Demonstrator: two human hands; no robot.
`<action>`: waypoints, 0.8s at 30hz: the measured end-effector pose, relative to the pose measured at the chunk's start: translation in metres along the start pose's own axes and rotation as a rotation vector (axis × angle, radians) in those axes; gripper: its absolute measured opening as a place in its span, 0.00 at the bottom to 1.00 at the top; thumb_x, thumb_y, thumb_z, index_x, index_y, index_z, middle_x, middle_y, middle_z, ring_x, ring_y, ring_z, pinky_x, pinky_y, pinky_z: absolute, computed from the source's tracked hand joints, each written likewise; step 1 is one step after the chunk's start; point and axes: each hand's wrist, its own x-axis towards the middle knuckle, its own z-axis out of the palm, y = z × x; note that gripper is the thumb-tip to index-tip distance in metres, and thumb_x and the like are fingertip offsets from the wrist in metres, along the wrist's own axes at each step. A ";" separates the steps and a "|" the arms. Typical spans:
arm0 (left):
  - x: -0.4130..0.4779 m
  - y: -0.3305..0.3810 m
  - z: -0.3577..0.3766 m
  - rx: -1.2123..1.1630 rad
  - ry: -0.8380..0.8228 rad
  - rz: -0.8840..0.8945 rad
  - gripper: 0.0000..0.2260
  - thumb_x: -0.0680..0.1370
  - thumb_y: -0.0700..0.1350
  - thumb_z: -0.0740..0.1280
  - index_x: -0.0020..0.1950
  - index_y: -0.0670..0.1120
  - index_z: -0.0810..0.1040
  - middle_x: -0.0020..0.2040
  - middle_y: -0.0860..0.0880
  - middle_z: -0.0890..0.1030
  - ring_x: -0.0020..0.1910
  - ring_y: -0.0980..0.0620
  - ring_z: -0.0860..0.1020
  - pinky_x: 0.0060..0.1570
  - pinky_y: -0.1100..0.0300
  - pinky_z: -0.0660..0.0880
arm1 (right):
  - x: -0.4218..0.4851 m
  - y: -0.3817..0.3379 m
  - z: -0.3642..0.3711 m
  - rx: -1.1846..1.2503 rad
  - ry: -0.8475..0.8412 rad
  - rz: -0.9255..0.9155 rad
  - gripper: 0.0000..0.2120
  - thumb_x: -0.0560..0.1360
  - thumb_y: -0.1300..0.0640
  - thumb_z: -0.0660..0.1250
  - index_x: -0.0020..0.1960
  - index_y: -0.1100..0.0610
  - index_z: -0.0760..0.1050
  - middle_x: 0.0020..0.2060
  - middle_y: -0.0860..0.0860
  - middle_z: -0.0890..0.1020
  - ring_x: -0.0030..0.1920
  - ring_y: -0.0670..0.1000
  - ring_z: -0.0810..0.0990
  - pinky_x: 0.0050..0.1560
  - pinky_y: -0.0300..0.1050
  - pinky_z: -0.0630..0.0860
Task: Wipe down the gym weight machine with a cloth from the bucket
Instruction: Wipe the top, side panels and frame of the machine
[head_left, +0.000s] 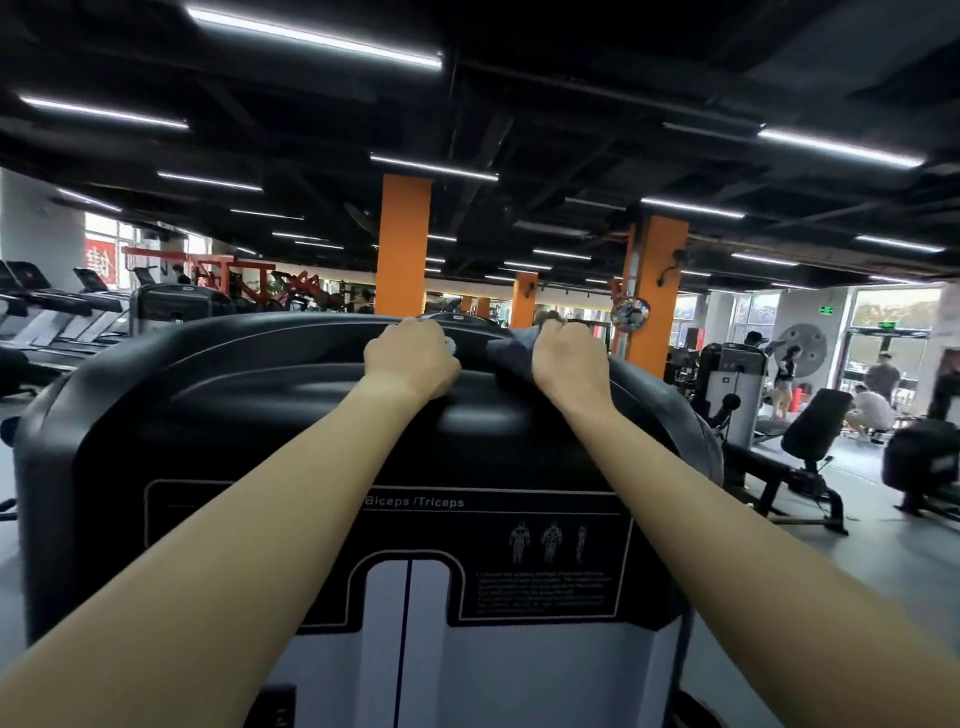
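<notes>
Right hand: the right hand (569, 358) is closed round the cloth (506, 353), its fingers curled over the far side so the fabric is bunched under the palm. It looks like a grip meant to press the cloth down while dragging it.
Cloth: dark grey-blue. It spills out from the inner side of the right hand and lies in contact with the top of the machine (260, 441), between the two hands.
Left hand: the left hand (410, 358) is just beside the cloth, with no fabric in it. Its fingers hook over the crest of the black cover and grip it, most likely to steady the reach, since both arms stretch up and forward.
Small pale spot: something pale sits against the left hand's outer knuckles, too small to identify.
Machine: directly under both hands is the rounded black housing. Below the wrists a label (415, 502) reads "Biceps /Triceps", and a pale panel lies lower between the forearms.
Step, as I judge it: wiping the top of the housing. The front face and the panel below the hands probably remain to be done.
Bucket: not in view.
Beyond the hands: orange pillars (402, 244) stand past the crest, treadmills (57, 304) are far off the left hand's side, and people and a bench (808, 441) are well off to the right hand's side.
</notes>
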 end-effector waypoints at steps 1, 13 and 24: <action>0.005 0.005 0.000 -0.036 0.025 0.016 0.03 0.79 0.43 0.63 0.49 0.43 0.73 0.52 0.43 0.75 0.50 0.42 0.75 0.45 0.50 0.70 | 0.009 -0.002 -0.005 0.150 0.055 0.118 0.17 0.86 0.59 0.53 0.63 0.68 0.76 0.56 0.63 0.81 0.60 0.64 0.79 0.60 0.53 0.75; 0.022 0.010 0.031 -0.082 -0.030 0.047 0.15 0.82 0.44 0.59 0.67 0.40 0.66 0.65 0.39 0.70 0.60 0.34 0.74 0.61 0.44 0.73 | 0.076 -0.016 0.017 0.271 0.246 -0.062 0.16 0.86 0.58 0.53 0.68 0.62 0.72 0.59 0.57 0.76 0.57 0.55 0.76 0.55 0.49 0.74; 0.024 0.009 0.034 -0.097 -0.069 0.044 0.25 0.81 0.46 0.62 0.75 0.40 0.59 0.70 0.39 0.66 0.65 0.34 0.72 0.62 0.46 0.70 | 0.099 -0.018 0.036 0.153 -0.009 -0.382 0.14 0.85 0.60 0.56 0.59 0.59 0.80 0.52 0.55 0.82 0.50 0.54 0.79 0.46 0.38 0.72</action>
